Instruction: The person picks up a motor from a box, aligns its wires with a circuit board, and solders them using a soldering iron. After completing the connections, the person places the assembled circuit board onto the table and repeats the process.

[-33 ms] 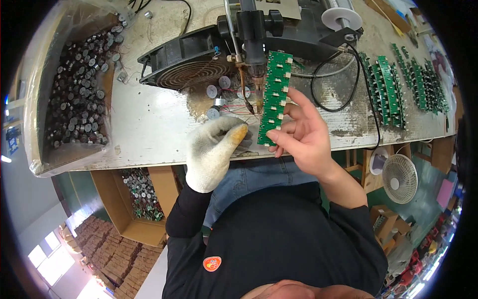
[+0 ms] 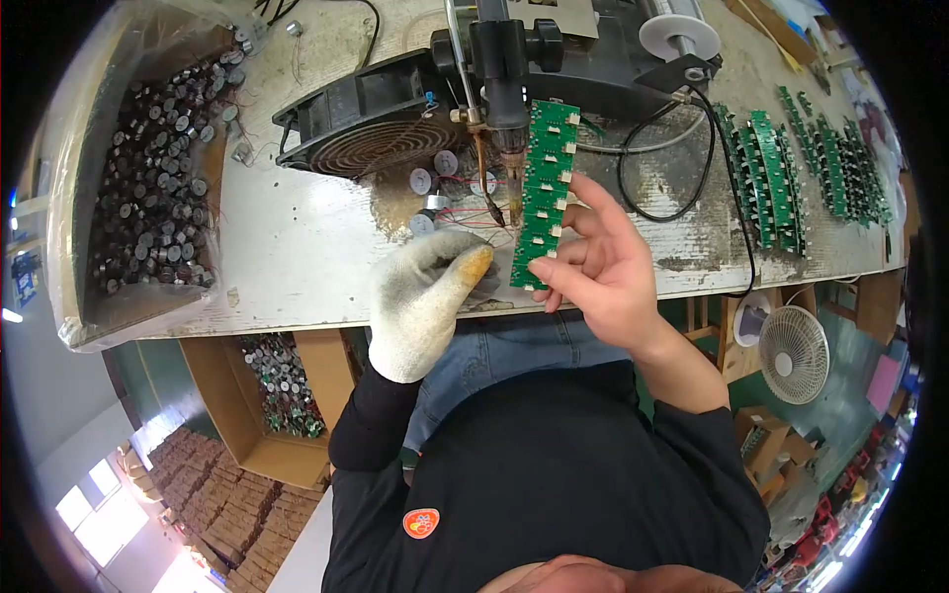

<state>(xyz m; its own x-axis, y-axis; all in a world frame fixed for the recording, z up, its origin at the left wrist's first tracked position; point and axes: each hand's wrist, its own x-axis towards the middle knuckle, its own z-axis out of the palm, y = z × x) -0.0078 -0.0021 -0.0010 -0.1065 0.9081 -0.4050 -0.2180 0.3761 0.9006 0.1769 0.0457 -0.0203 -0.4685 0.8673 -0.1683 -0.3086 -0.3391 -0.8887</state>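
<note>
My right hand is bare and grips the lower end of a long green circuit board panel between thumb and fingers. The panel stands nearly upright in view, with white connectors along its right edge. Its left edge is close beside the tip of a soldering iron in a stand; whether they touch I cannot tell. My left hand, in a white glove with a stained thumb, is closed in a pinch, a thin wire end showing at its fingertips. Small round motors with red wires lie just beyond it.
Behind the left hand stands a black fan. A plastic-lined box of motors is at the left. Rows of green boards lie at the right, past a looped black cable. A solder spool stands at the back.
</note>
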